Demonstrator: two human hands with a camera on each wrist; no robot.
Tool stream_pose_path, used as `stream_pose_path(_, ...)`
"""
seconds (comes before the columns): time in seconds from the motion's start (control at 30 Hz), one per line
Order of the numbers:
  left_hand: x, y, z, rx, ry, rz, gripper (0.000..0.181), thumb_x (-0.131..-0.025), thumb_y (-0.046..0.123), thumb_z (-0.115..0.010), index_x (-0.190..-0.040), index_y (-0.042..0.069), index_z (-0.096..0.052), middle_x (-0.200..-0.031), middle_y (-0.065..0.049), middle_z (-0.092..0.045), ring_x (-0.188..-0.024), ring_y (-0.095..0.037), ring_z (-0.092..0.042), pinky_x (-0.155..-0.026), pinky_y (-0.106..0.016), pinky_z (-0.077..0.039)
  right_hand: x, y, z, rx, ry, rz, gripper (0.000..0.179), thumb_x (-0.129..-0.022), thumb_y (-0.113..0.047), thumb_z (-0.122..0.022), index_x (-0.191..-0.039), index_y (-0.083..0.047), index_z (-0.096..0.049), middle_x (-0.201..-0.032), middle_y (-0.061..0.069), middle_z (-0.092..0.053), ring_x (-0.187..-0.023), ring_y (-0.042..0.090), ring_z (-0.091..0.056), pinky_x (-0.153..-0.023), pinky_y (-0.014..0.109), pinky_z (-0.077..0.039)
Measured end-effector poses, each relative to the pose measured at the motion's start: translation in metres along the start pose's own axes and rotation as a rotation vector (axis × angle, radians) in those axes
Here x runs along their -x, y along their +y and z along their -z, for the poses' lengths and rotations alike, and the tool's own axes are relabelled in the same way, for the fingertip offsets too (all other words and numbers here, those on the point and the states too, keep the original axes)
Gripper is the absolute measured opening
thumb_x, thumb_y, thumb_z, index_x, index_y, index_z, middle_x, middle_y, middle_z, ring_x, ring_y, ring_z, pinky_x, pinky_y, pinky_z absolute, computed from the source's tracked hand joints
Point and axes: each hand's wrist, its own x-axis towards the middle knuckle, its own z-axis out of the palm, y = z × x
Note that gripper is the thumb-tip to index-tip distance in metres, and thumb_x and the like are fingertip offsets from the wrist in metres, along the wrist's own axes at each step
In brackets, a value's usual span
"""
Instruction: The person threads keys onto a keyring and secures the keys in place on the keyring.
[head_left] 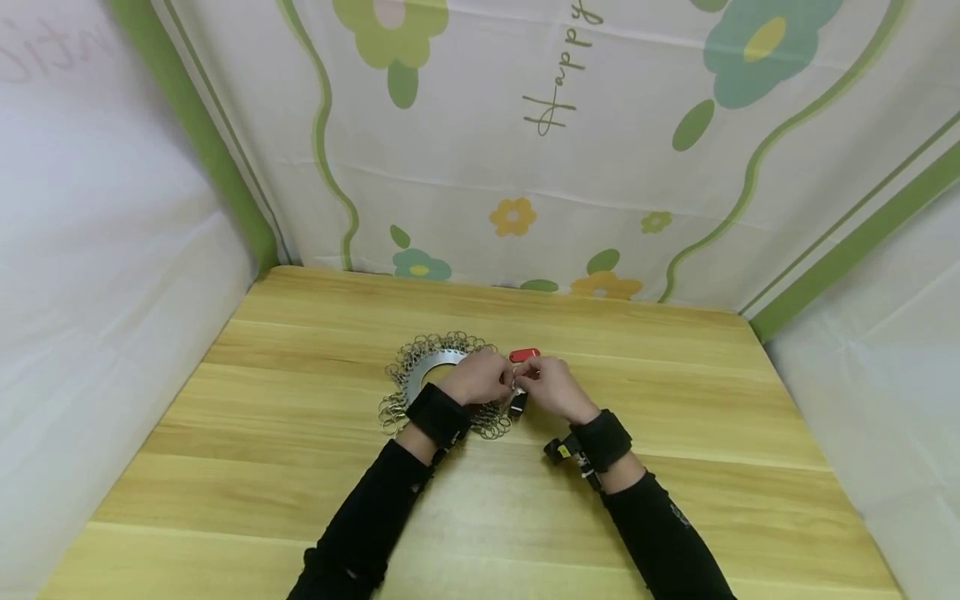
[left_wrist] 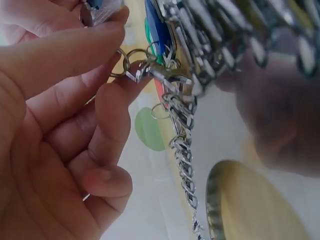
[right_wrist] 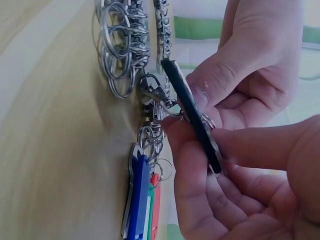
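Note:
My left hand reaches over the right side of a flat silver metal ring edged with many lobster clasps and split rings. Its thumb and forefinger pinch a small split ring, which is linked to a clasp at the edge. Facing it, my right hand pinches a dark key tag between thumb and fingers. A small ring shows at the tag's side, partly hidden by the fingertips. Both hands' fingertips nearly meet. Beside them hang a blue key tag, a green one and a red key tag.
The metal ring lies on a light wood table. A flower-patterned white cloth stands behind it, with white cloth walls left and right. Each wrist wears a black strap; the right one has a small camera near the tabletop.

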Motion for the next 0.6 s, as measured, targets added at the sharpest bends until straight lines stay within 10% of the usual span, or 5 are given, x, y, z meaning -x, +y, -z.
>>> stream_pose_path(0.33, -0.0015, 0.0007, 0.0008, 0.005, 0.038, 0.039, 0.041, -0.087, 0.003, -0.058, -0.054, 0.016, -0.039, -0.052, 0.004, -0.024, -0.046, -0.01, -0.021, -0.049, -0.023, -0.023, 0.0001, 0.0004, 0.0058, -0.038, -0.104, 0.077, 0.003, -0.088, -0.004, -0.065, -0.089, -0.003, -0.068, -0.08, 0.004, -0.066, -0.071, 0.015, -0.062, -0.065, 0.031, -0.05)
stream_pose_path(0.6, -0.0022, 0.0, -0.0024, 0.022, 0.015, 0.067, 0.015, -0.083, 0.005, -0.064, -0.077, 0.015, -0.055, -0.066, 0.003, -0.05, -0.057, -0.012, -0.043, -0.057, -0.024, -0.036, 0.0005, 0.0033, 0.0042, -0.053, -0.157, 0.056, 0.01, -0.082, 0.006, -0.063, -0.088, -0.001, -0.066, -0.081, 0.008, -0.066, -0.073, 0.016, -0.062, -0.066, 0.031, -0.051)
